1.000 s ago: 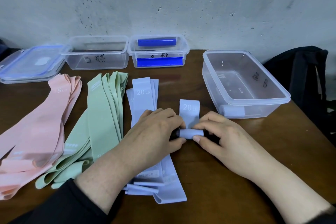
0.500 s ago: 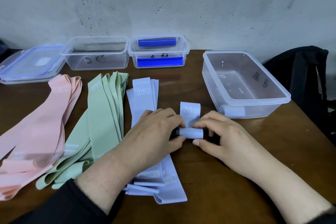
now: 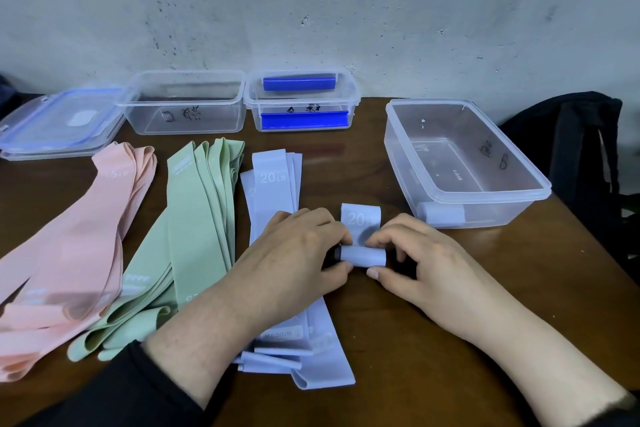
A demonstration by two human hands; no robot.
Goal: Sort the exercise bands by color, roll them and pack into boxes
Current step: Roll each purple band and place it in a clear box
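While pale lavender rubber band roll (image 3: 362, 256) sits pinched between left hand (image 3: 294, 253) and right hand (image 3: 426, 263), keep edges aligned, tension even; unrolled tail (image 3: 361, 217) just beyond fingertips. Clear plastic box (image 3: 540, 189) beyond right hand.

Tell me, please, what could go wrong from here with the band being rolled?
The blue roll is pinched only at its ends by the left hand and right hand; a slip could let it unwind. Its flat 20 LB tail may wind on skewed. The clear box overhangs the table edge and could be nudged.
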